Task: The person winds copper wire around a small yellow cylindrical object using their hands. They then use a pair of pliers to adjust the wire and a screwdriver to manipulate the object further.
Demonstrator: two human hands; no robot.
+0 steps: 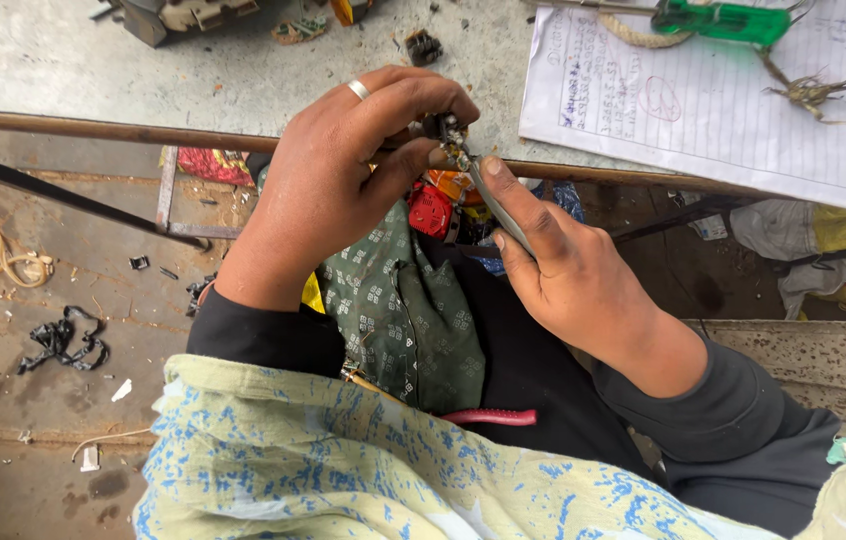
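left hand [328, 190] w/ ring [358, 89], fingers curled tight round small metal part [448, 135], held above lap just below table edge [93, 128]. right hand [568, 270] gripping thin grey tool [498, 205], tip touching part. lined paper [723, 95] & green-handled screwdriver [718, 20] on table, well apart.

Bench edge rail [93, 129] and lined paper [713, 100] block ahead; grey benchtop [63, 60] lies open
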